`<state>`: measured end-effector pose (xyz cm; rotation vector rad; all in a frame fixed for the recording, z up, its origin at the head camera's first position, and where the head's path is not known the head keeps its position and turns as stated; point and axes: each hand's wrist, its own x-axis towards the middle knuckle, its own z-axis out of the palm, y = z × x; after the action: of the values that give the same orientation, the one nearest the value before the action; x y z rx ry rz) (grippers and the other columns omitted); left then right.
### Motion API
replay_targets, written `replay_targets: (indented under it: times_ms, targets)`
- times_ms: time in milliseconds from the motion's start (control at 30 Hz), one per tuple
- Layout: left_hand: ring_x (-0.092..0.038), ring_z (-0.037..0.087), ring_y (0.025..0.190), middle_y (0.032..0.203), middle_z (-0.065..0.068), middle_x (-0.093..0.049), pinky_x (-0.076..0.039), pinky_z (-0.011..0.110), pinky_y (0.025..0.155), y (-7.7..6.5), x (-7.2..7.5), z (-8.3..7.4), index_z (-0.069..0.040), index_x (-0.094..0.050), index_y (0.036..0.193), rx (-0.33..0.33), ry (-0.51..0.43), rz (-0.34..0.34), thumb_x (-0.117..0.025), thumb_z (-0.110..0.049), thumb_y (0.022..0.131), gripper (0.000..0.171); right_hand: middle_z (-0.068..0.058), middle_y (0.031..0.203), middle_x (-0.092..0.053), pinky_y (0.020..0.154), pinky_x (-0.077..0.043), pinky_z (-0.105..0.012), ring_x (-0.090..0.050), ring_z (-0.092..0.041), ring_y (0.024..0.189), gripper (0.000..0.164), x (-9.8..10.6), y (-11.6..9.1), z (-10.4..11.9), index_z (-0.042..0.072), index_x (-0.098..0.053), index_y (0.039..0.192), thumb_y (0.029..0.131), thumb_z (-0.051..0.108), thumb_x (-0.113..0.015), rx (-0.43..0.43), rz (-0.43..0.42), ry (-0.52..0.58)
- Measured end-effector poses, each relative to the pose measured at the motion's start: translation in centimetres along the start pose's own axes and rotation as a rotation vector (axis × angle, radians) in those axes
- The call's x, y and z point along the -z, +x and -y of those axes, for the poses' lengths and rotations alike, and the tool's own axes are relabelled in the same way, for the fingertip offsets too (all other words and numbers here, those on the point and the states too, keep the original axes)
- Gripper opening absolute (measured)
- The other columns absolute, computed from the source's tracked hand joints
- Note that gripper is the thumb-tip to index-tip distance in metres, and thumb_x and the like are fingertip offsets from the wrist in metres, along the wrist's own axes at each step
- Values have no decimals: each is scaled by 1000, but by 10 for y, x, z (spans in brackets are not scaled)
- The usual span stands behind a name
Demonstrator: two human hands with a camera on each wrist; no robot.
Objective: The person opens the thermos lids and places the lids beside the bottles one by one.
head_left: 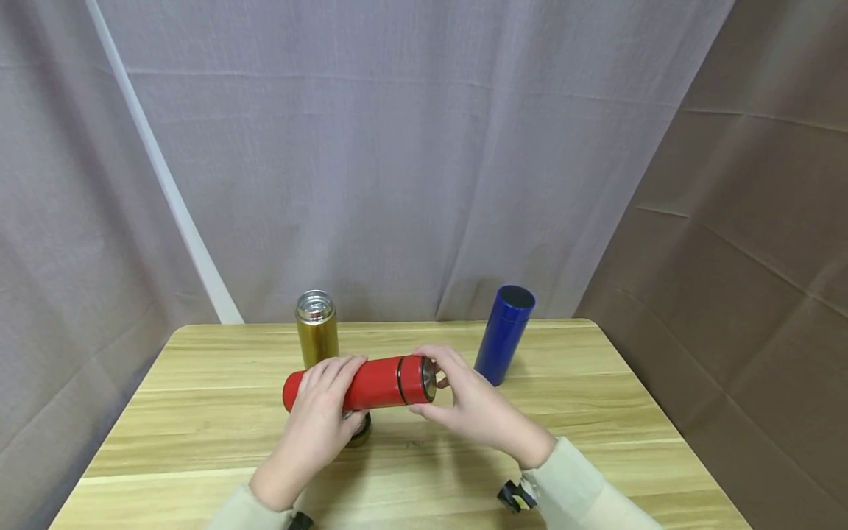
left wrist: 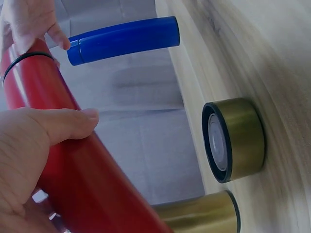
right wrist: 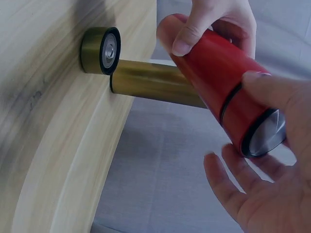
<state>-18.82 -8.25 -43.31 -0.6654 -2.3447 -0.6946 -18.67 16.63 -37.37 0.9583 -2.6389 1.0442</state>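
My left hand (head_left: 324,397) grips the body of a red thermos (head_left: 377,381), which lies nearly level above the table. In the left wrist view the left thumb stretches across the red body. At the thermos's right end, my right hand (head_left: 467,397) holds the lid (right wrist: 248,114), thumb on one side and fingers on the other; some of those fingers are spread clear of it. A black ring marks the lid's seam, and its end face is shiny. Behind the left hand stands a gold thermos (head_left: 316,338) without its lid. The gold lid (left wrist: 238,138) rests on the table with its inside facing up.
A blue thermos (head_left: 505,335) stands upright with its lid on, beyond my right hand. The light wooden table (head_left: 596,456) ends at a grey curtain (head_left: 411,184) behind, and a brown curtain (head_left: 748,294) hangs on the right.
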Motion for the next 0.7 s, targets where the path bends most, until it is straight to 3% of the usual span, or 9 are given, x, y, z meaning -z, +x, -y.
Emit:
replay_targets:
  times_ms: [133, 233, 367, 467, 700]
  targets:
    - [-49, 30, 115, 126, 6, -58, -35, 48, 101, -1, 1, 1, -9, -55, 133, 24, -16, 39, -87, -9, 61, 78, 8, 128, -47, 86, -52, -28, -53, -8, 111, 69, -1, 0, 0, 25, -40, 138, 81, 20, -79, 58, 3, -20]
    - [-49, 30, 115, 125, 6, -58, -35, 47, 101, -1, 1, -1, -10, -55, 133, 29, -11, 47, -87, -9, 62, 78, 4, 135, -45, 88, -51, -31, -52, -9, 113, 84, -1, -1, 1, 27, -32, 146, 78, 26, -82, -7, 12, -8]
    - [-49, 31, 115, 124, 6, -58, -35, 48, 101, -1, 1, -2, -10, -55, 132, 18, 1, 37, -87, -9, 61, 78, 2, 138, -44, 85, -51, -33, -53, -9, 110, 97, -1, -2, 4, 30, -25, 150, 73, 51, -80, -137, 16, 6]
    - [-49, 31, 115, 124, 6, -58, -35, 48, 101, -1, 0, -2, -10, -55, 131, 10, 5, 25, -86, -8, 61, 77, 6, 124, -53, 77, -52, -30, -55, -9, 101, 88, -2, -1, 5, 28, -35, 144, 73, 65, -71, -222, 2, 0]
    - [-49, 32, 115, 124, 6, -58, -33, 48, 101, -1, -1, 0, -9, -55, 131, -16, 6, -6, -85, -7, 60, 76, 6, 83, -60, 62, -49, -30, -58, -10, 70, 62, -2, 1, 5, 20, -53, 119, 81, 68, -61, -326, -23, -14]
